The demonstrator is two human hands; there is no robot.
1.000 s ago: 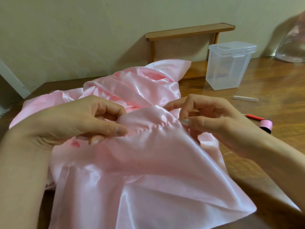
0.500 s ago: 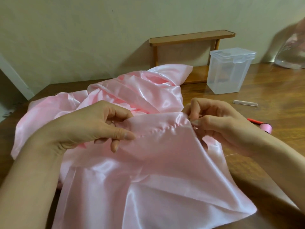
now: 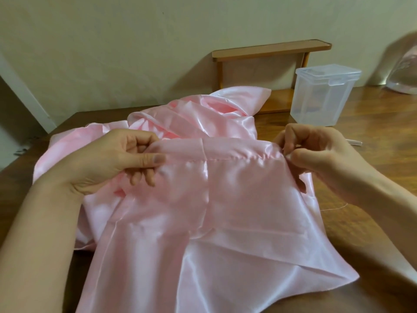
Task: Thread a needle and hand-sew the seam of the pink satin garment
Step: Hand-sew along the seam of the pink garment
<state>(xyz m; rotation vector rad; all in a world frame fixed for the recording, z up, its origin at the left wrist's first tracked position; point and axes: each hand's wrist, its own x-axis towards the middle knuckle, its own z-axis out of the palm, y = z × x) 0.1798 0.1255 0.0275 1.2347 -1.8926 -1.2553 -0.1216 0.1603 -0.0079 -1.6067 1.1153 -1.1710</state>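
The pink satin garment (image 3: 225, 199) lies spread over the wooden table, its folded hem stretched flat between my two hands. A line of small stitches, the seam (image 3: 234, 158), runs along that hem. My left hand (image 3: 117, 163) pinches the hem's left end between thumb and fingers. My right hand (image 3: 316, 154) pinches the right end of the seam. The needle is too small to make out at the fingertips. A thin pale thread (image 3: 334, 207) trails over the table below my right wrist.
A clear lidded plastic box (image 3: 325, 98) stands at the back right, in front of a small wooden shelf (image 3: 270, 53) against the wall. A slim clear tube (image 3: 355, 142) lies behind my right hand. A glassy rounded object (image 3: 404, 73) sits at the far right.
My hands have moved apart, and the gathered, puckered hem is now pulled flat and straight. The view has tilted so the table items sit lower; my right hand now hides the pink spool.
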